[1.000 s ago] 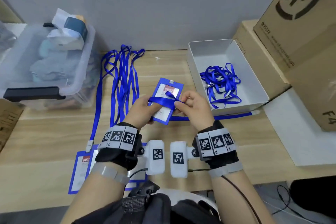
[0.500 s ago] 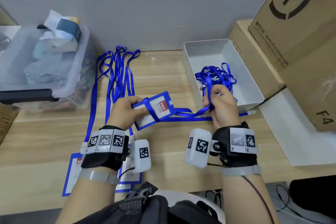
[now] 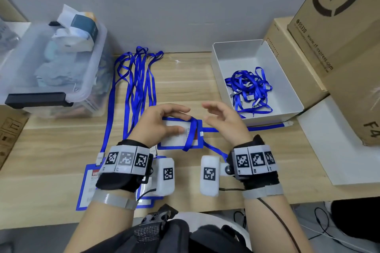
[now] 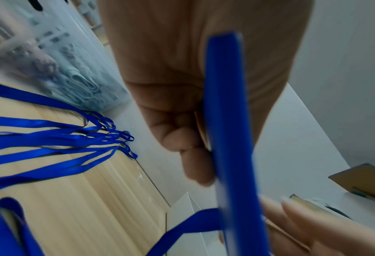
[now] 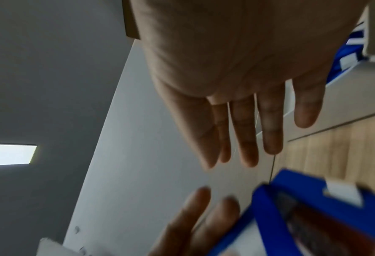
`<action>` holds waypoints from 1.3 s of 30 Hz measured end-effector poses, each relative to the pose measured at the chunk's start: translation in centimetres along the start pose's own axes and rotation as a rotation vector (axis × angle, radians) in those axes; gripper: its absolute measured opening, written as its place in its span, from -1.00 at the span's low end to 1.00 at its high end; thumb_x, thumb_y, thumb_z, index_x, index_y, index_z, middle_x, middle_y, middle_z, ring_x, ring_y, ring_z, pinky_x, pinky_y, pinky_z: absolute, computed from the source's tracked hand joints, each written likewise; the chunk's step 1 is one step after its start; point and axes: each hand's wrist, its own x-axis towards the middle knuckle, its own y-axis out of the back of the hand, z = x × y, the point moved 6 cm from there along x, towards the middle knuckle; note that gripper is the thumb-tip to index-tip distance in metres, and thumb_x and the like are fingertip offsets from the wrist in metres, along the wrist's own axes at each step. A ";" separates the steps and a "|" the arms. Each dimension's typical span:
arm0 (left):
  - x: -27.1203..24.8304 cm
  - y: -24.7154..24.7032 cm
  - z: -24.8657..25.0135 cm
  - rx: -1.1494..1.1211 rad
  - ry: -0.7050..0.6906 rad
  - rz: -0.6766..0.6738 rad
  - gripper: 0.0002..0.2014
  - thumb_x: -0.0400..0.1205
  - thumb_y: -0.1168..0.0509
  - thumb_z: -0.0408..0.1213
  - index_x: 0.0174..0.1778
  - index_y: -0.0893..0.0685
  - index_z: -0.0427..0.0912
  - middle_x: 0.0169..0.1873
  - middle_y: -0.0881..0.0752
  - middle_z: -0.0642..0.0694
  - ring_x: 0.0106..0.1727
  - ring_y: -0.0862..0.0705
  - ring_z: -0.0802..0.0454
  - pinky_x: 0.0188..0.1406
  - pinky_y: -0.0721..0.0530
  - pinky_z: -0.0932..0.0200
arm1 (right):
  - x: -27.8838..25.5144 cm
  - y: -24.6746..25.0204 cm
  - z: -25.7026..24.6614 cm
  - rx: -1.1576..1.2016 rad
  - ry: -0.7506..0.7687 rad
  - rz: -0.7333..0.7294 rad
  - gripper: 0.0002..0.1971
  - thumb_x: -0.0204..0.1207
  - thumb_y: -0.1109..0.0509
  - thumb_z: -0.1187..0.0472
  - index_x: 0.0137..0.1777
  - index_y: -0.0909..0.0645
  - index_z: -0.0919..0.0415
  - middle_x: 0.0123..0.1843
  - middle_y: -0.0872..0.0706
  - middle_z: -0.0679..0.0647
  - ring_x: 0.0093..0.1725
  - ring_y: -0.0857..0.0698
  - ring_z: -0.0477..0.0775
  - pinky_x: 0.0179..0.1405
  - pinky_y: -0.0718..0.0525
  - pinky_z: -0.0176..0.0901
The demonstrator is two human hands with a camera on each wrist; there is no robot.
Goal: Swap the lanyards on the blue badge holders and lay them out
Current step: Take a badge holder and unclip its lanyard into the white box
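Observation:
My left hand grips a blue badge holder above the middle of the wooden table, thumb on its clear face and fingers over its far edge. A blue lanyard is looped round the holder's right end, and its strap trails right along the table. In the left wrist view the holder shows edge-on in my left hand's curled fingers. My right hand hovers just right of the holder, fingers straight and spread, holding nothing.
A white box at back right holds a tangle of blue lanyards. Several lanyards lie stretched out left of centre, with badge holders near the front edge. A clear plastic bin stands left, cardboard boxes right.
My right hand has let go of the lanyard it had pulled out to the right and has come back beside the holder. The left hand has shifted the holder a little rightward.

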 end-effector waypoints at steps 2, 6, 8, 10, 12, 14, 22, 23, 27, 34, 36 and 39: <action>-0.1 -0.3 0.6 -0.015 -0.041 0.004 -0.55 0.31 -0.52 -0.54 -0.01 -0.68 0.03 -0.20 -0.81 0.18 0.02 -0.71 0.33 0.04 -0.58 0.49 | 0.0 -1.8 -0.3 0.003 0.048 -0.128 -0.64 0.49 -0.37 0.34 0.27 -0.51 0.06 0.21 -0.61 -0.08 0.32 -0.54 -0.13 0.28 -0.48 -0.35; -0.3 -0.2 1.6 0.013 -0.122 0.001 -0.56 0.28 -0.55 -0.49 0.03 -0.68 -0.05 -0.05 -0.76 0.10 0.05 -0.70 0.31 0.14 -0.58 0.44 | 0.1 -2.9 0.3 -0.113 0.052 -0.180 -0.69 0.46 -0.41 0.28 0.08 -0.54 -0.14 0.04 -0.66 -0.11 0.13 -0.63 -0.09 0.11 -0.61 -0.32; -0.3 0.2 1.4 0.016 -0.113 0.025 -0.56 0.30 -0.54 -0.50 -0.01 -0.67 0.03 -0.02 -0.75 0.12 0.07 -0.70 0.30 0.15 -0.60 0.39 | 0.3 -2.0 0.8 -0.175 0.020 -0.113 -0.69 0.43 -0.38 0.34 -0.08 -0.58 -0.17 -0.10 -0.68 -0.07 -0.03 -0.66 -0.01 0.04 -0.66 -0.12; -0.3 0.6 1.0 -0.008 -0.089 0.046 -0.56 0.31 -0.53 -0.50 -0.02 -0.66 0.05 -0.01 -0.75 0.09 0.08 -0.70 0.27 0.13 -0.64 0.34 | 0.3 -1.1 1.3 -0.139 -0.050 -0.071 -0.67 0.43 -0.30 0.43 -0.12 -0.62 -0.09 -0.32 -0.61 -0.01 -0.23 -0.63 0.00 -0.13 -0.65 -0.07; -0.4 1.0 0.6 -0.013 -0.070 0.069 -0.58 0.33 -0.53 -0.49 -0.01 -0.67 0.03 0.01 -0.75 0.09 0.07 -0.69 0.28 0.09 -0.66 0.35 | 0.3 -0.5 1.5 -0.081 -0.078 -0.073 -0.67 0.46 -0.23 0.50 -0.10 -0.62 0.01 -0.39 -0.54 0.00 -0.25 -0.59 -0.03 -0.13 -0.63 -0.14; -0.4 1.3 0.5 -0.025 -0.057 0.093 -0.60 0.34 -0.52 -0.47 0.00 -0.68 0.03 0.01 -0.75 0.10 0.07 -0.69 0.32 0.05 -0.65 0.40 | 0.1 -0.3 1.4 -0.039 -0.094 -0.109 -0.67 0.47 -0.18 0.53 -0.06 -0.61 0.09 -0.33 -0.57 -0.03 -0.24 -0.58 -0.10 -0.15 -0.59 -0.35; -0.3 1.7 -0.3 -0.099 -0.011 0.163 -0.62 0.39 -0.50 -0.41 -0.02 -0.68 0.14 -0.04 -0.74 0.20 0.00 -0.71 0.30 -0.06 -0.71 0.36 | -0.4 -0.3 1.3 0.116 -0.094 -0.159 -0.86 0.58 -0.22 0.40 -0.10 -0.54 0.16 -0.12 -0.65 -0.03 -0.14 -0.63 -0.25 -0.20 -0.56 -0.59; -0.3 1.7 -0.4 -0.099 -0.002 0.172 -0.63 0.40 -0.50 -0.40 -0.02 -0.68 0.14 -0.05 -0.74 0.21 0.00 -0.72 0.27 -0.08 -0.72 0.34 | -0.4 -0.1 1.3 0.132 -0.074 -0.141 -0.83 0.56 -0.25 0.41 -0.13 -0.54 0.12 -0.16 -0.65 -0.05 -0.19 -0.65 -0.28 -0.22 -0.57 -0.53; 0.0 1.5 -1.4 -0.063 0.040 0.203 -0.72 0.42 -0.48 -0.42 -0.07 -0.69 0.03 -0.10 -0.70 0.18 -0.05 -0.67 0.21 -0.10 -0.67 0.37 | -0.4 0.9 0.4 0.188 0.035 -0.033 -0.76 0.48 -0.34 0.48 -0.09 -0.55 0.08 -0.08 -0.66 -0.09 -0.11 -0.68 -0.18 -0.21 -0.64 -0.49; 0.5 -0.4 -2.4 0.045 0.107 0.038 -0.83 0.44 -0.47 -0.38 -0.09 -0.68 -0.16 -0.12 -0.73 -0.18 -0.17 -0.64 -0.01 -0.22 -0.61 0.33 | -0.6 0.3 -0.7 0.165 0.131 0.068 -0.71 0.40 -0.42 0.49 -0.11 -0.55 0.06 -0.25 -0.70 0.02 -0.32 -0.70 -0.16 -0.20 -0.72 -0.33; 0.4 -1.1 -1.6 -0.013 0.091 -0.027 -0.85 0.46 -0.45 -0.39 -0.13 -0.68 -0.11 -0.12 -0.74 -0.13 -0.14 -0.66 -0.05 -0.17 -0.62 0.27 | -0.7 -0.3 -1.0 0.119 0.152 0.058 -0.72 0.39 -0.45 0.45 -0.12 -0.56 0.03 -0.26 -0.71 -0.04 -0.29 -0.69 -0.17 -0.20 -0.71 -0.31; 0.4 -1.9 -0.3 -0.010 0.052 -0.100 -0.85 0.47 -0.43 -0.40 -0.15 -0.68 -0.08 -0.20 -0.73 0.02 -0.16 -0.67 0.09 -0.16 -0.62 0.36 | -0.6 -0.9 -1.3 0.082 0.169 0.067 -0.71 0.37 -0.47 0.40 -0.14 -0.56 -0.03 -0.26 -0.71 -0.12 -0.27 -0.69 -0.22 -0.14 -0.70 -0.26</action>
